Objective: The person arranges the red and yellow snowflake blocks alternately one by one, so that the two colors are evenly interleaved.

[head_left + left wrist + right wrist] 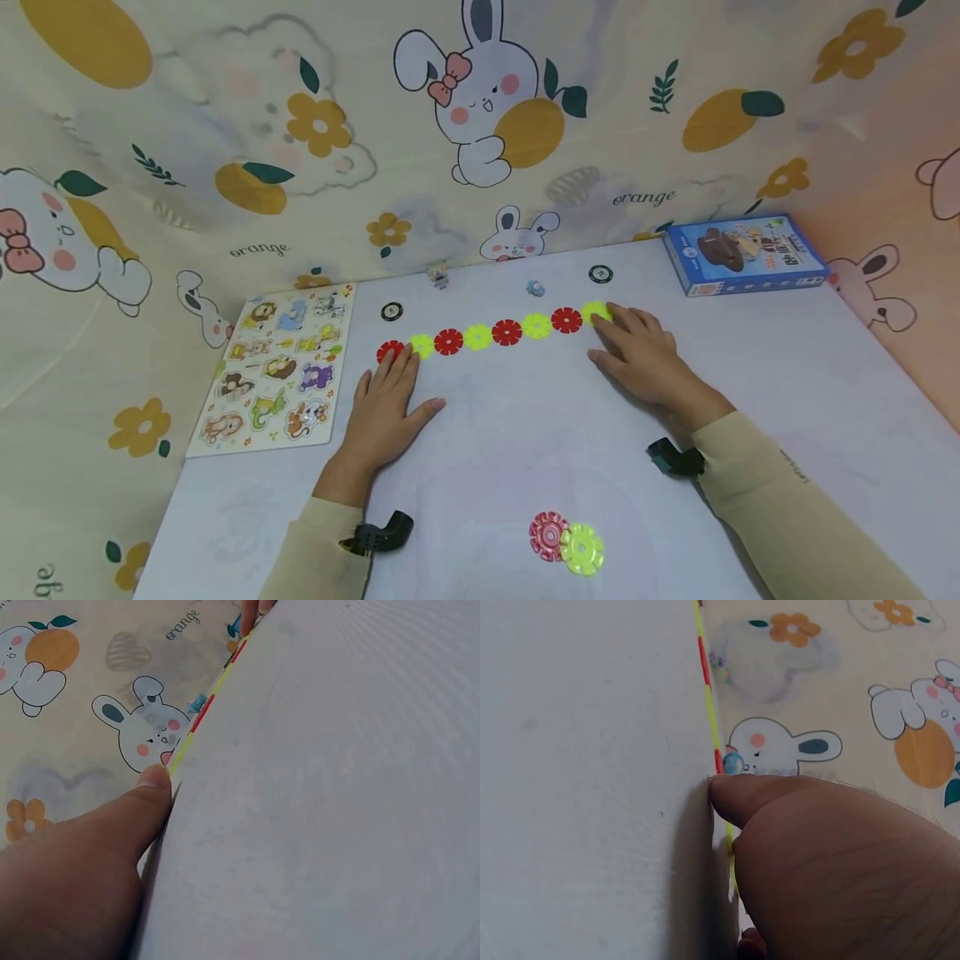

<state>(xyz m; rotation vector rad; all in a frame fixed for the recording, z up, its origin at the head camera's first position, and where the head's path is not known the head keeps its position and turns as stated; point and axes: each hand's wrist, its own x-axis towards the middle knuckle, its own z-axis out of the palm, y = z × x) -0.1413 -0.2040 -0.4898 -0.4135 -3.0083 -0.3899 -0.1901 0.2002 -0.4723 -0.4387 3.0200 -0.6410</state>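
A row of alternating red and yellow-green notched plastic discs [507, 332] runs across the white table. My left hand [382, 417] lies with fingers extended and thumb spread, its fingertips on the red disc [387, 347] at the left end and beside the yellow-green disc [422, 347]. My right hand [647, 357] touches the yellow-green disc [596, 311] at the right end with its fingertips, fingers loosely extended. Both wrist views show the row edge-on, with the left thumb [154, 778] and right thumb [731, 796] near it. Closer to me, a red disc [547, 535] and a yellow-green disc [583, 550] overlap.
An animal picture board [288, 379] lies at left, a blue box [750, 254] at back right. Behind the row are two black round chips, one at left [392, 312] and one at right [601, 274], a small figurine [438, 276] and a small blue figure [535, 287]. Patterned cloth [450, 225] hangs behind.
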